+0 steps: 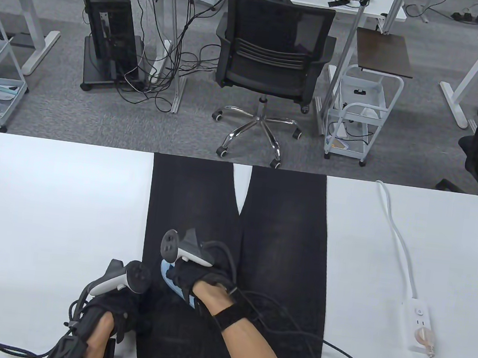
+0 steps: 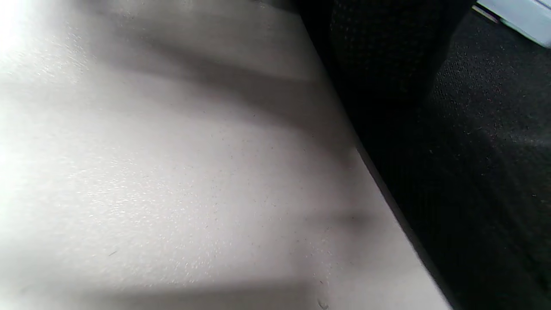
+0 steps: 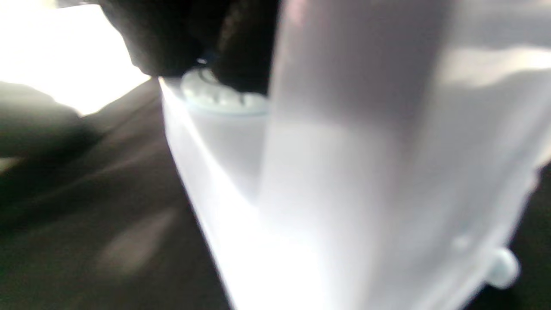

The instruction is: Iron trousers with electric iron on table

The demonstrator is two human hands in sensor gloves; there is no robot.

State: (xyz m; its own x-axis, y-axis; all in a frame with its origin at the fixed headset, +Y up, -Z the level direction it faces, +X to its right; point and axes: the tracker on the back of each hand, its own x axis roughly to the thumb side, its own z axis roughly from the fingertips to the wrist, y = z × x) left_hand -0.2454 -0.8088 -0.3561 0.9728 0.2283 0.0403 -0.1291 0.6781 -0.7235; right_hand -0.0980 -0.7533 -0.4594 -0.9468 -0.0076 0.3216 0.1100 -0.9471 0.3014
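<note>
Trousers (image 1: 257, 241) lie flat and dark down the middle of the white surface (image 1: 46, 208), waist at the near edge, both legs running to the far edge with a narrow wedge of white showing between them. Soft cloth, this, and likely to bunch or drag under a moving soleplate, so it wants a hand pinning it near the seam while the other pushes.

On the left leg, near the waist, sits the iron (image 1: 175, 281), pale blue and white. By the look of it a solid, fairly weighty thing with a smooth plastic body; the handle on top is the place to take it, well clear of the hot base.

And that is where the right hand (image 1: 200, 276) is: wrapped over the top of the iron, forearm angled in from the near right, tracker pointing far-left. The right wrist view shows dark fingers (image 3: 181, 38) curled onto the iron's pale body, blurred but closed round it.

The left hand (image 1: 110, 308) rests low at the trousers' left edge, near the waist, straddling cloth and surface. Whether its fingers are spread flat or curled, I cannot tell; it appears to hold nothing.

Off to the right, a white power strip (image 1: 418, 324) lies on the surface, well apart.
</note>
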